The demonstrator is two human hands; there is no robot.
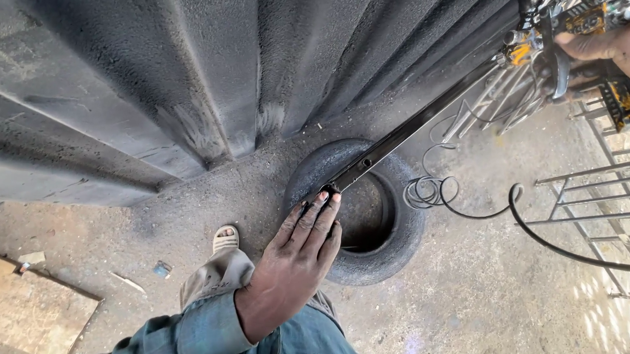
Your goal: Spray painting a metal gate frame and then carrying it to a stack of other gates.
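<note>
Fingers point(320, 217) of the left hand point(291, 267) lie stretched flat, tips pressing the near end of a long dark flat metal bar point(405, 131), not clenched around it. That bar slants up from a worn black rubber tyre point(391, 247) lying on the dusty concrete floor point(482, 311) toward the right hand point(629, 47), whose fingers are clenched around a yellow-and-black power tool point(622, 97) at the bar's far end. Grey corrugated metal sheeting point(154, 65) stands just behind the tyre.
</note>
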